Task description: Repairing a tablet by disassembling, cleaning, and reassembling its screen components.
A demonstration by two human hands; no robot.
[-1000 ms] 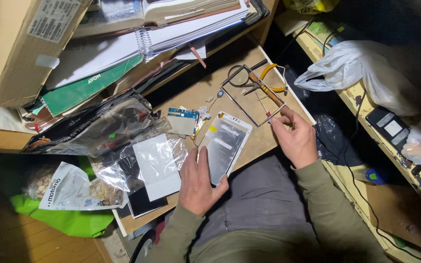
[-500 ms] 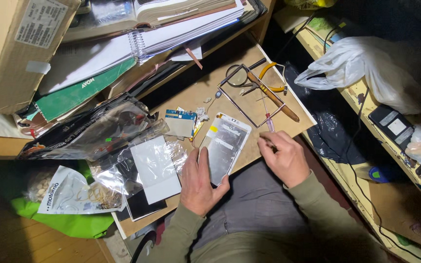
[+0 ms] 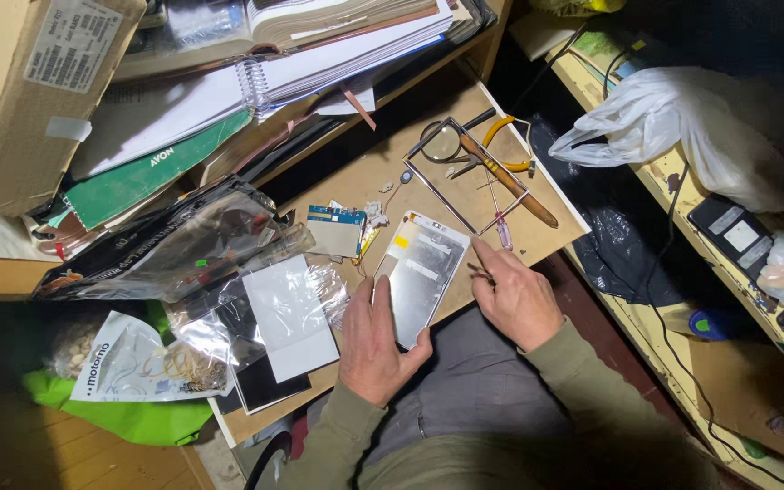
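An opened phone body (image 3: 419,272) with a silvery inside and a yellow sticker lies on the wooden board (image 3: 365,172) over my lap. My left hand (image 3: 374,340) rests on its near left edge and holds it flat. My right hand (image 3: 514,299) is at the phone's right edge, index finger stretched to the upper corner. It pinches a thin dark metal tool (image 3: 477,269). A small pink-handled screwdriver (image 3: 504,232) lies just beyond that finger. A blue circuit board (image 3: 336,216) sits left of the phone.
Behind the phone lie a thin metal frame (image 3: 428,189), a magnifying glass (image 3: 445,143), a wooden-handled tool (image 3: 512,189) and yellow-handled pliers (image 3: 505,145). Clear plastic bags (image 3: 288,308) cover the left. Books (image 3: 301,63) and a cardboard box (image 3: 38,91) stand behind; a white bag (image 3: 682,127) lies right.
My right hand has come down and left from the tools at the board's far right corner to the phone's right edge. The left hand has stayed on the phone.
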